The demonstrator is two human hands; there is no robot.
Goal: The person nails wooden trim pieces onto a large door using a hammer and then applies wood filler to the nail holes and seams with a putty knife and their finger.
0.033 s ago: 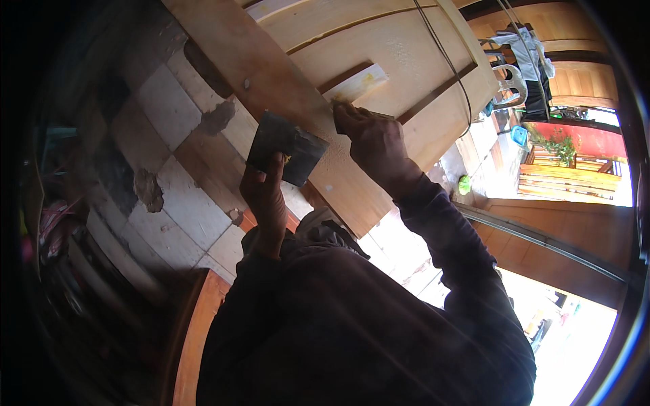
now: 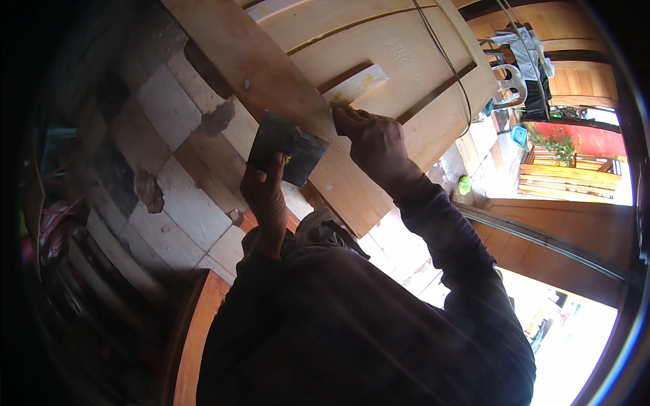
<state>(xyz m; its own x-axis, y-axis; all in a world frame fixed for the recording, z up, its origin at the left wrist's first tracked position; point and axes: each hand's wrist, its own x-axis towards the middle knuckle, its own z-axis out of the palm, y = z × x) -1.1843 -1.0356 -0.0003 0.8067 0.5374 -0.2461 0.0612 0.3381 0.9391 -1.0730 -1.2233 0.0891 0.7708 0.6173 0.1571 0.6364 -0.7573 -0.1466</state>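
Observation:
My left hand (image 2: 266, 199) is closed on a dark, flat square plate (image 2: 279, 139), with its thumb laid across the top. A small dab of yellow paste (image 2: 288, 160) shows beside that thumb. To the right, my right hand (image 2: 380, 149) grips a dark flat scraper (image 2: 338, 122), mostly hidden by the fingers. It is at the inner edge of the near rail of a wooden panelled door (image 2: 332, 162). Just beyond the fingers, a pale, yellow-smeared strip (image 2: 359, 82) lies on the door.
A dark cable (image 2: 452, 68) runs over the door. Tiled floor (image 2: 193, 203) with broken patches lies to the left. Farther right stand a white plastic chair (image 2: 511, 86) with clothes (image 2: 525, 54) nearby and a slatted wooden piece (image 2: 565, 181). An orange-brown board (image 2: 196, 331) stands at lower left.

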